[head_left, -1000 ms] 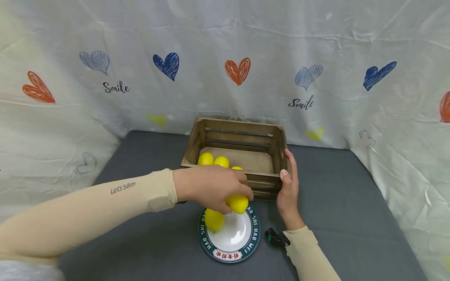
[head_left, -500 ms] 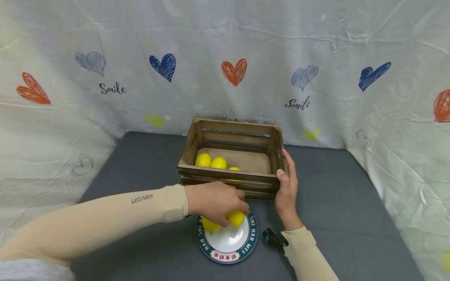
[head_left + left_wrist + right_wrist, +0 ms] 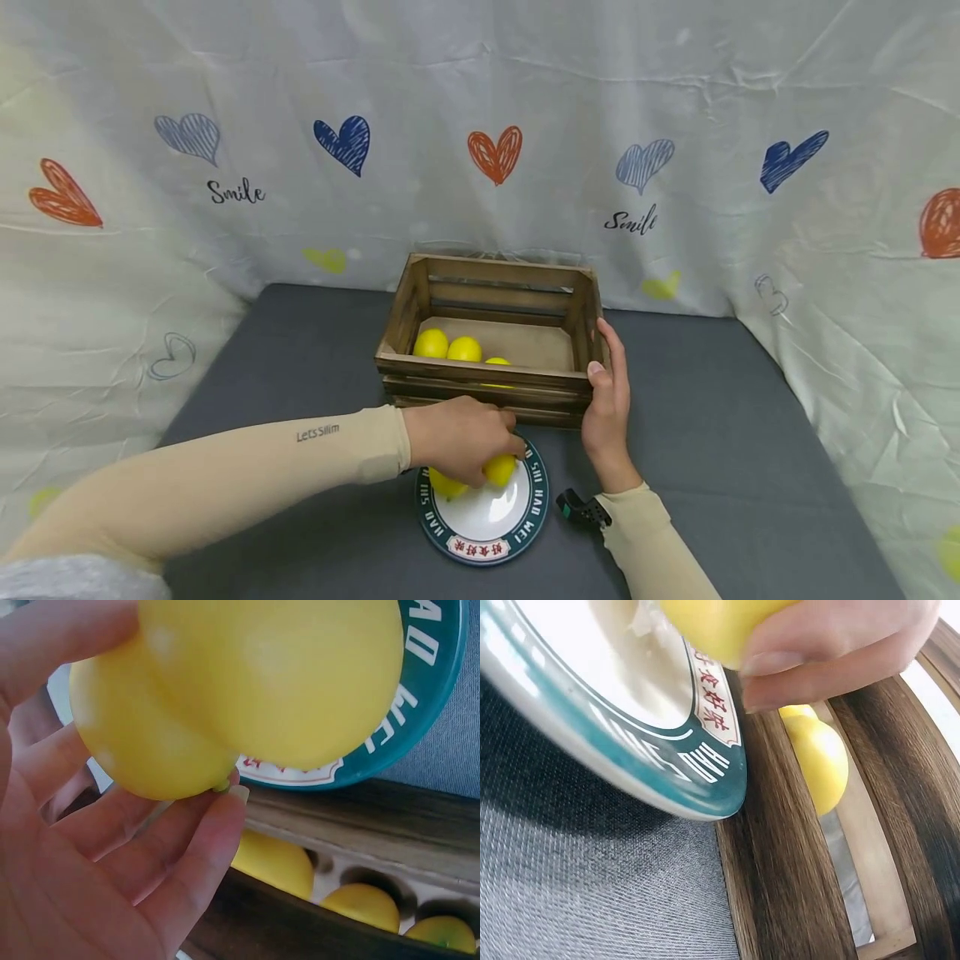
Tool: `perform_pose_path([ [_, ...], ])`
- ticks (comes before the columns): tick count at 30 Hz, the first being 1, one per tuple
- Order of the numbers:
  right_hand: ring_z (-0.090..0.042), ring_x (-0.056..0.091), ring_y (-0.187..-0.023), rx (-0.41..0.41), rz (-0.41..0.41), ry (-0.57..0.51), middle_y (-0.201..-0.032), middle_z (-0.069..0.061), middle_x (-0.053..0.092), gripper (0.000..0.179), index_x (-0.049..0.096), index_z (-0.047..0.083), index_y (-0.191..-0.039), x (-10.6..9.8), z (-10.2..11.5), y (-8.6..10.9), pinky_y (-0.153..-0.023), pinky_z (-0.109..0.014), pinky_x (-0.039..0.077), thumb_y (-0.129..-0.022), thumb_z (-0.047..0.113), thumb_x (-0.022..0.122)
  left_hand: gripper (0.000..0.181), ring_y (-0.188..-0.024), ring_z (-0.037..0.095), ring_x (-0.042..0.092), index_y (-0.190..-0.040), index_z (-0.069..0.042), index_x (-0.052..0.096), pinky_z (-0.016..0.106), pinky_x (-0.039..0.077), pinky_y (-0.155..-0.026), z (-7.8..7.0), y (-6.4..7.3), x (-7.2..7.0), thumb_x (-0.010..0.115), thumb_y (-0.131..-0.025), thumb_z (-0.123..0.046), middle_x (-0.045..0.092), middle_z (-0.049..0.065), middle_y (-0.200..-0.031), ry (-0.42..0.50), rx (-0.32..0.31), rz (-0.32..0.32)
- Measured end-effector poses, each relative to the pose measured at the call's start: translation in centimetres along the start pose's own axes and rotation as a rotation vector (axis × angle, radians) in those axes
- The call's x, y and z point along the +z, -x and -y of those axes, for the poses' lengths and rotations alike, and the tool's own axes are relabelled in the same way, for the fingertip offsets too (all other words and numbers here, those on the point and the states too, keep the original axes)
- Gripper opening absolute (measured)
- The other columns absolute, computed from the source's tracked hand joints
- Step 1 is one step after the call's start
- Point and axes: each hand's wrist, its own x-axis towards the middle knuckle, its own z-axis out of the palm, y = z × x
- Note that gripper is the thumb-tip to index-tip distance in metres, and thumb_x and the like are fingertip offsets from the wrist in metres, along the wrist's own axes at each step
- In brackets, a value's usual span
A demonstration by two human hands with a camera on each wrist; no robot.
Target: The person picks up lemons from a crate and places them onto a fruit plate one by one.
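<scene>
In the head view my left hand (image 3: 465,437) pinches a yellow lemon (image 3: 499,470) low over a white plate (image 3: 487,518) with a green lettered rim. A second lemon (image 3: 447,485) lies on the plate's left side, partly under that hand. The left wrist view has the held lemon (image 3: 142,727) between thumb and fingers, with the other lemon (image 3: 285,675) nearer the camera. My right hand (image 3: 609,417) rests against the right end of a brown wooden crate (image 3: 540,380), fingers extended along its side and thumb by the front corner. Whether the held lemon touches the plate is hidden.
Three lemons (image 3: 465,348) show inside the crate, on its left and middle floor. The plate stands close before the crate's front wall. A dark grey cloth (image 3: 720,450) covers the table. Behind it hangs a white curtain (image 3: 420,200) with printed hearts.
My left hand has come down and toward me with the lemon, from the crate's front edge to the plate. The right hand keeps its place on the crate. The view has shifted slightly.
</scene>
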Motion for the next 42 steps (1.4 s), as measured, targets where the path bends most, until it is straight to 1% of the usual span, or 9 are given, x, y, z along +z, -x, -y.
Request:
perform_pose_path([
  [6, -0.015, 0.032, -0.159, -0.005, -0.001, 0.0, -0.171, 0.012, 0.041, 0.065, 0.048, 0.034, -0.163, 0.0, -0.1, 0.0, -0.128, -0.059, 0.019, -0.098, 0.025, 0.043, 0.05, -0.092, 0.01, 0.06, -0.137, -0.034, 0.073, 0.025, 0.059, -0.077, 0.0, -0.3, 0.8, 0.088, -0.089, -0.034, 0.071, -0.001, -0.123, -0.004, -0.027, 0.001],
  [12, -0.016, 0.031, -0.159, 0.002, -0.003, 0.003, -0.171, 0.012, 0.04, 0.066, 0.047, 0.034, -0.163, 0.0, -0.1, 0.2, -0.128, -0.06, 0.019, -0.098, 0.026, 0.043, 0.051, -0.094, 0.011, 0.061, -0.137, -0.035, 0.074, 0.028, 0.062, -0.082, -0.1, -0.4, 1.1, 0.089, -0.089, -0.034, 0.071, -0.001, -0.125, 0.034, -0.054, 0.007],
  [18, -0.016, 0.034, -0.158, 0.019, -0.003, 0.008, -0.171, 0.012, 0.04, 0.065, 0.047, 0.035, -0.163, 0.1, -0.1, 0.6, -0.127, -0.06, 0.021, -0.099, 0.027, 0.042, 0.052, -0.094, 0.011, 0.062, -0.137, -0.034, 0.074, 0.026, 0.063, -0.081, -0.1, -0.1, 0.9, 0.09, -0.088, -0.031, 0.071, -0.001, -0.126, 0.057, -0.064, 0.003],
  [23, -0.015, 0.034, -0.158, 0.021, -0.002, -0.007, -0.171, 0.013, 0.04, 0.065, 0.046, 0.036, -0.163, 0.1, -0.2, 0.5, -0.127, -0.06, 0.021, -0.1, 0.026, 0.042, 0.05, -0.093, 0.011, 0.063, -0.137, -0.033, 0.073, 0.026, 0.062, -0.081, -0.1, 0.4, 0.1, 0.089, -0.089, -0.033, 0.071, -0.001, -0.126, 0.037, -0.062, -0.012],
  [26, -0.015, 0.033, -0.158, 0.016, -0.002, -0.009, -0.171, 0.015, 0.04, 0.064, 0.046, 0.037, -0.163, 0.1, -0.2, 0.3, -0.128, -0.06, 0.019, -0.1, 0.027, 0.042, 0.05, -0.095, 0.011, 0.063, -0.137, -0.032, 0.073, 0.027, 0.062, -0.084, 0.0, 1.0, -0.9, 0.089, -0.089, -0.032, 0.071, -0.002, -0.126, 0.047, -0.052, -0.027],
  [29, -0.015, 0.03, -0.16, 0.013, 0.001, -0.005, -0.171, 0.015, 0.039, 0.064, 0.046, 0.037, -0.163, 0.0, -0.3, 0.2, -0.129, -0.062, 0.016, -0.1, 0.028, 0.042, 0.051, -0.1, 0.01, 0.064, -0.14, -0.03, 0.072, 0.029, 0.062, -0.087, 0.4, 1.6, -2.3, 0.087, -0.091, -0.034, 0.071, -0.003, -0.129, 0.095, -0.036, -0.044],
  [36, -0.016, 0.029, -0.161, 0.008, -0.001, -0.002, -0.172, 0.014, 0.038, 0.064, 0.046, 0.037, -0.163, -0.1, -0.3, 0.1, -0.129, -0.064, 0.016, -0.1, 0.029, 0.042, 0.052, -0.124, 0.014, 0.067, -0.148, -0.024, 0.066, 0.035, 0.059, -0.103, 1.5, 3.4, -7.0, 0.079, -0.099, -0.033, 0.067, -0.003, -0.147, 0.19, -0.001, -0.078],
  [40, -0.017, 0.03, -0.161, 0.013, 0.001, -0.005, -0.172, 0.013, 0.039, 0.064, 0.045, 0.037, -0.164, 0.0, -0.4, 0.1, -0.129, -0.064, 0.016, -0.101, 0.031, 0.042, 0.05, -0.12, 0.017, 0.071, -0.148, -0.022, 0.067, 0.037, 0.06, -0.103, 2.7, 4.0, -9.4, 0.078, -0.1, -0.033, 0.07, -0.001, -0.143, 0.235, 0.015, -0.138],
  [42, -0.017, 0.03, -0.161, 0.019, 0.005, -0.007, -0.172, 0.013, 0.038, 0.063, 0.044, 0.038, -0.164, 0.1, -0.4, 0.2, -0.129, -0.063, 0.017, -0.101, 0.032, 0.042, 0.049, -0.119, 0.016, 0.071, -0.147, -0.022, 0.067, 0.036, 0.06, -0.102, 3.4, 4.1, -10.3, 0.079, -0.1, -0.033, 0.071, -0.002, -0.141, 0.258, 0.002, -0.162],
])
